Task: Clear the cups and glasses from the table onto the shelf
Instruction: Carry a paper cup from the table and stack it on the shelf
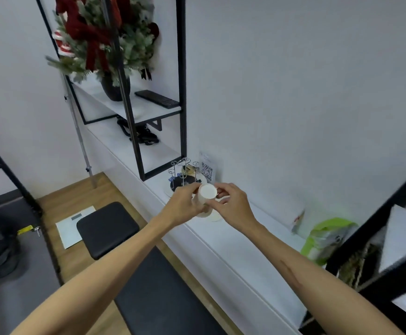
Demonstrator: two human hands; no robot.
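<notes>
A white paper cup point(206, 193) is held upside down, its round base facing me, above the long white shelf point(233, 240). My left hand point(185, 205) grips its side from the left. My right hand point(231, 204) pinches it from the right with thumb and fingers. Beneath the cup, partly hidden by both hands, something white point(215, 216) stands on the shelf; it looks like another cup, but I cannot tell for sure.
Behind the hands a wire cup rack point(184, 175) stands on a dark round base beside a QR-code sign point(206, 171). A green-and-white bag point(325, 238) lies on the shelf to the right. A black metal frame point(181, 93), a black bench point(129, 250) and a potted plant point(105, 44) surround it.
</notes>
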